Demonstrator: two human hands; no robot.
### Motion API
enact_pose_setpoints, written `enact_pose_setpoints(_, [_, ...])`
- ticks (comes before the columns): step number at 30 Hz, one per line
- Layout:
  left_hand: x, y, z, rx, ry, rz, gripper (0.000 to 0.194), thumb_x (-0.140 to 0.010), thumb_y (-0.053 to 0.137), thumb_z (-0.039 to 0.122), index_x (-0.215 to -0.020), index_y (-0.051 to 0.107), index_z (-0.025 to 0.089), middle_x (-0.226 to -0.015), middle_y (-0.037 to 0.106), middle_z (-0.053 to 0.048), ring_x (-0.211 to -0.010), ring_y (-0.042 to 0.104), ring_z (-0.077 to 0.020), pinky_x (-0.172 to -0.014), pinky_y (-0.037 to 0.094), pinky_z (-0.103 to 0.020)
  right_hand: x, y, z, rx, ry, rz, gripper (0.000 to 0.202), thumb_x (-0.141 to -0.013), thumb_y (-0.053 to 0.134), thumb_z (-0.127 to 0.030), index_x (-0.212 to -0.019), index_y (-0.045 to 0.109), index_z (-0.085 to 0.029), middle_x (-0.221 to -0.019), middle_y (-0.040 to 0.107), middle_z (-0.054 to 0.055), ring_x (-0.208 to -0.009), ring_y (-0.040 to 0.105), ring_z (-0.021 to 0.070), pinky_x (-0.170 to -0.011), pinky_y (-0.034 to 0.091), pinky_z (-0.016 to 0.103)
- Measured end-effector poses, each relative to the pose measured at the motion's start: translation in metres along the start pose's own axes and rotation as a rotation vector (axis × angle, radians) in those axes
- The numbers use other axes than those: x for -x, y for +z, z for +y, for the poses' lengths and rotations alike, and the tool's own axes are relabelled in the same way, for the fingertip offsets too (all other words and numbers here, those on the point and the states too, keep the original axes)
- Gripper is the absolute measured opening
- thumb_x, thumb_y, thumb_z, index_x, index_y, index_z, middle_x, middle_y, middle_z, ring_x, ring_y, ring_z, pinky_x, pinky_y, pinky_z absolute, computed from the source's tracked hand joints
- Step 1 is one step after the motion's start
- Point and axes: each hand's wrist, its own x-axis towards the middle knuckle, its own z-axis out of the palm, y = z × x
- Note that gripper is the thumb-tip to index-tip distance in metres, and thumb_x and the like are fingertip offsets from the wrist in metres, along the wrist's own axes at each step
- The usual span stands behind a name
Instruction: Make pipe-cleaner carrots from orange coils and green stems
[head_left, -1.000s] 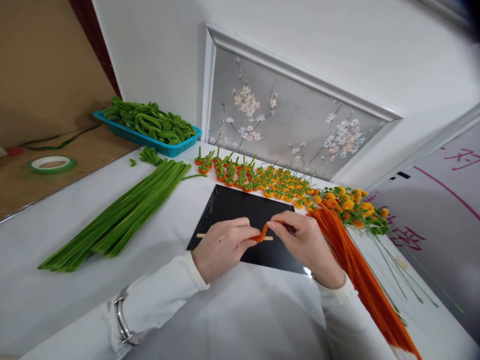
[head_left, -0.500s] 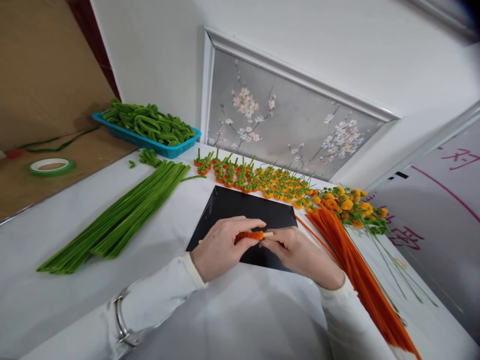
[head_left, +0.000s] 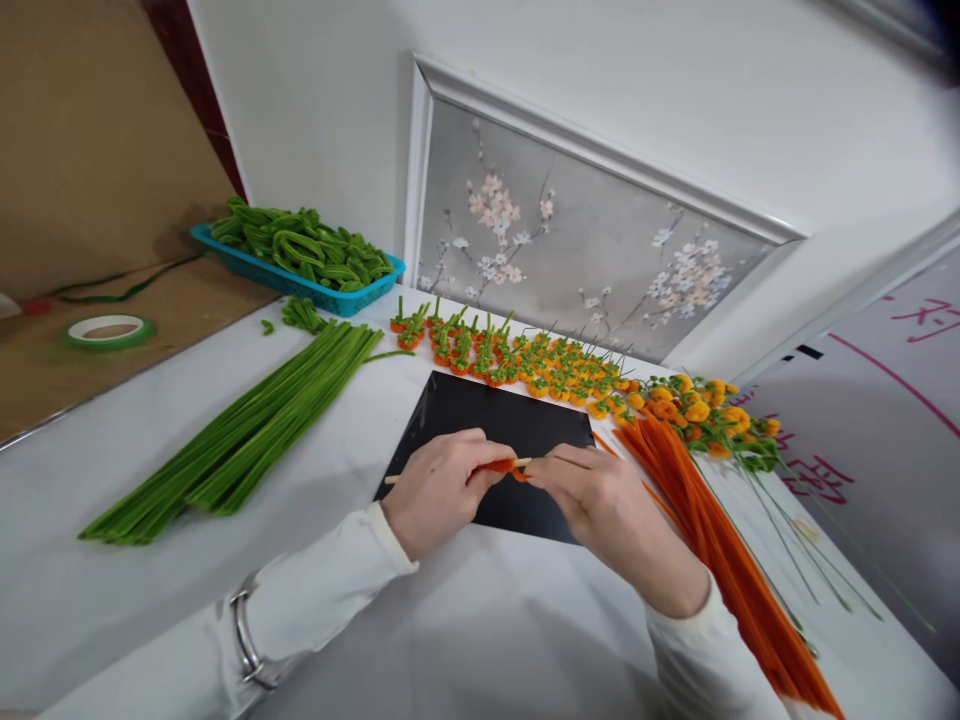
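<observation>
My left hand (head_left: 442, 492) is closed around a thin wooden stick (head_left: 391, 480), whose ends stick out on both sides. An orange pipe cleaner (head_left: 498, 465) is wound around the stick, partly hidden under the left fingers. My right hand (head_left: 607, 512) pinches at the stick's right end, where a bit of the orange pipe cleaner meets its fingertips. Both hands are over a black board (head_left: 491, 405) on the white table. To the right of the board lies a bundle of loose orange pipe cleaners (head_left: 697, 510).
Green pipe cleaners (head_left: 247, 425) lie at left, below a blue basket (head_left: 300, 287) of green loops. Rows of small orange and yellow flower heads (head_left: 480, 350) line the back edge. Finished-looking flowers (head_left: 694, 410) lie at right. A tape roll (head_left: 111, 332) rests at far left.
My right hand has turned over the stick's end, its fingers now covering more of it. Less of the orange coil shows between my hands.
</observation>
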Motion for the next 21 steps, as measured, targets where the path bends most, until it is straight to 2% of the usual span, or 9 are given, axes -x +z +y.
enact_pose_setpoints(5, [0.001, 0.000, 0.004, -0.022, 0.061, -0.040, 0.022, -0.086, 0.051, 0.013, -0.094, 0.069, 0.022, -0.074, 0.057, 0.001, -0.066, 0.052, -0.0118, -0.058, 0.035, -0.023, -0.004, 0.000, 0.001, -0.158, 0.025, 0.132, 0.017, -0.091, 0.049, -0.019, -0.088, 0.066, -0.021, -0.084, 0.065, 0.003, -0.076, 0.060, 0.0144, -0.070, 0.045, 0.025])
enact_pose_setpoints(10, [0.003, 0.000, 0.005, 0.015, 0.116, -0.029, 0.019, -0.087, 0.052, 0.015, -0.091, 0.070, 0.022, -0.070, 0.054, 0.002, -0.062, 0.050, -0.0106, -0.054, 0.033, -0.022, -0.009, 0.000, 0.005, -0.313, 0.124, 0.190, 0.012, -0.086, 0.057, -0.022, -0.077, 0.064, -0.021, -0.076, 0.062, 0.002, -0.069, 0.058, 0.0136, -0.064, 0.045, 0.024])
enact_pose_setpoints(16, [0.004, 0.000, 0.008, 0.140, 0.111, -0.015, 0.020, -0.084, 0.053, 0.009, -0.086, 0.069, 0.020, -0.070, 0.054, 0.003, -0.062, 0.051, -0.0092, -0.055, 0.034, -0.021, -0.008, 0.004, 0.013, -0.368, 0.220, 0.107, 0.018, -0.090, 0.049, -0.024, -0.080, 0.064, -0.019, -0.073, 0.061, 0.001, -0.064, 0.054, 0.0123, -0.059, 0.040, 0.023])
enact_pose_setpoints(18, [0.003, 0.000, 0.010, 0.171, 0.086, -0.012, 0.021, -0.081, 0.053, 0.006, -0.082, 0.069, 0.020, -0.069, 0.054, 0.003, -0.062, 0.050, -0.0088, -0.055, 0.034, -0.021, -0.007, 0.005, 0.014, -0.364, 0.223, 0.048, 0.022, -0.092, 0.046, -0.024, -0.077, 0.061, -0.019, -0.068, 0.058, -0.001, -0.060, 0.051, 0.0110, -0.057, 0.037, 0.022])
enact_pose_setpoints(21, [0.003, 0.000, 0.009, 0.214, 0.040, 0.018, 0.022, -0.080, 0.055, 0.006, -0.089, 0.069, 0.021, -0.071, 0.056, 0.003, -0.063, 0.051, -0.0090, -0.057, 0.037, -0.021, -0.005, 0.005, 0.014, -0.323, 0.198, -0.038, 0.027, -0.093, 0.042, -0.019, -0.069, 0.054, -0.018, -0.061, 0.053, -0.003, -0.055, 0.047, 0.0096, -0.055, 0.033, 0.022])
